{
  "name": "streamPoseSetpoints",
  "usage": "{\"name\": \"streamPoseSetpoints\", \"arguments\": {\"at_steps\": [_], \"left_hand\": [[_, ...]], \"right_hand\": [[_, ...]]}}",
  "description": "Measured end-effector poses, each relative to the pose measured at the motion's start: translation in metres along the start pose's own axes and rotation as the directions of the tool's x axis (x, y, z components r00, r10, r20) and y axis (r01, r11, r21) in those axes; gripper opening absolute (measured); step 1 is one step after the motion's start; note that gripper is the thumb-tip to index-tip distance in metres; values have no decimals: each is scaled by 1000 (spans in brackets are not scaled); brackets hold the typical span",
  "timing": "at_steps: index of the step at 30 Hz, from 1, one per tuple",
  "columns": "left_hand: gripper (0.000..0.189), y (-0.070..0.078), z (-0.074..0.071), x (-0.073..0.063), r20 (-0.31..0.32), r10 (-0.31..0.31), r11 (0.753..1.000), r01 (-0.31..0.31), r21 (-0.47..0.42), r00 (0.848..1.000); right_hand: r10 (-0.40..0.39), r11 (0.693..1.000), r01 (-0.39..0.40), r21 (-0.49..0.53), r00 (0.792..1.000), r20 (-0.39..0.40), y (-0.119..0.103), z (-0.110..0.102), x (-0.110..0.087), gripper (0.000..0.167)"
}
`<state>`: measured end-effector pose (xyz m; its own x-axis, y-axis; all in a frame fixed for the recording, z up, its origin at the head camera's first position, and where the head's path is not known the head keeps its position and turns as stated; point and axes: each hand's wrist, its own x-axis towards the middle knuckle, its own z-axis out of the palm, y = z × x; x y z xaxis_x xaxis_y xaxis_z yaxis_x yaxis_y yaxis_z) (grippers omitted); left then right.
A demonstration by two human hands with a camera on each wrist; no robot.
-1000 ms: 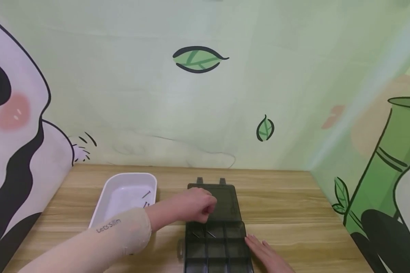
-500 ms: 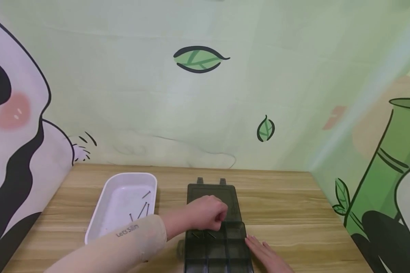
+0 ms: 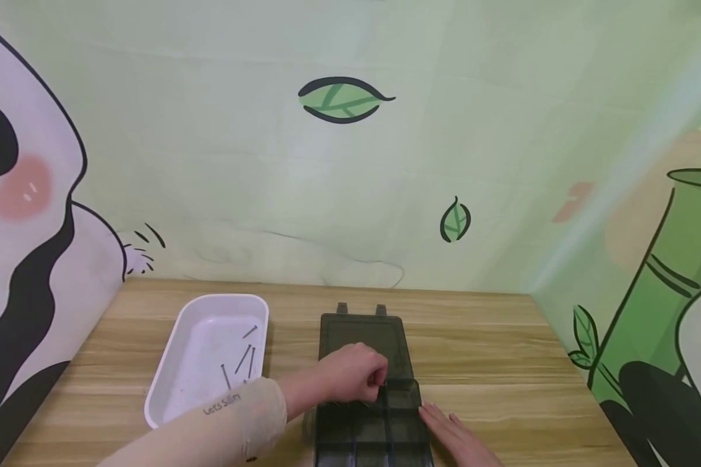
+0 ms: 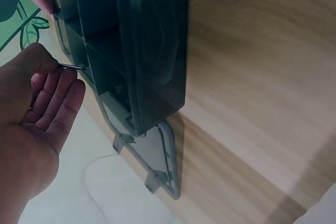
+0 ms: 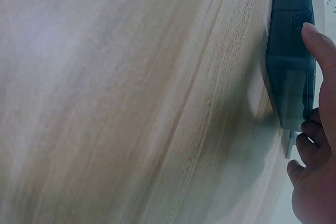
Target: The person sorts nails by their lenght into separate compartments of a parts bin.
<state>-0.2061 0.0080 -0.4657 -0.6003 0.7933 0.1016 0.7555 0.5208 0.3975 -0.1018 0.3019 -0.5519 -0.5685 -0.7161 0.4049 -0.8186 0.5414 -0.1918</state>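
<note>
My left hand (image 3: 350, 373) is above the dark translucent compartment box (image 3: 369, 425), its forearm in a light sleeve crossing in from the left. Between thumb and forefinger it pinches a thin metal nail (image 4: 72, 67), whose tip points into a compartment in the left wrist view. In the head view this nail is mostly covered by the hand. The far compartments are partly hidden too. At the box's right side rests my right hand (image 3: 458, 438), fingers fairly straight against the wall. The right wrist view shows its thumb (image 5: 315, 40) touching the box's edge.
Left of the box stands a white tray (image 3: 195, 357) with several nails (image 3: 243, 358) in it; the sleeve hides its near part. The box's lid (image 3: 359, 331) lies folded back on the wooden table (image 3: 473, 350). A printed cloth wall (image 3: 257, 175) rises behind.
My left hand has moved right and slightly nearer over the compartments, uncovering more nails in the tray. The right hand has stayed at the box's side.
</note>
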Motion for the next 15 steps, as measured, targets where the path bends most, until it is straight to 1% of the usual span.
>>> {"name": "streamPoseSetpoints", "arguments": {"at_steps": [3,8,11,15], "left_hand": [[19,-1,3,-1,-5,-9,1000,9,-18,1000],[20,-3,6,-3,-2,-39,998,38,-58,999],[20,-5,7,-4,-4,-49,995,48,-88,999],[19,-8,6,-7,-19,-49,990,46,-130,999]], "right_hand": [[8,1000,-7,22,1000,-8,-1,0,0,86],[20,999,-20,27,1000,-8,0,0,-1,86],[29,999,-29,26,1000,0,-1,-1,-1,87],[52,998,-53,37,998,28,-3,-3,-1,87]]}}
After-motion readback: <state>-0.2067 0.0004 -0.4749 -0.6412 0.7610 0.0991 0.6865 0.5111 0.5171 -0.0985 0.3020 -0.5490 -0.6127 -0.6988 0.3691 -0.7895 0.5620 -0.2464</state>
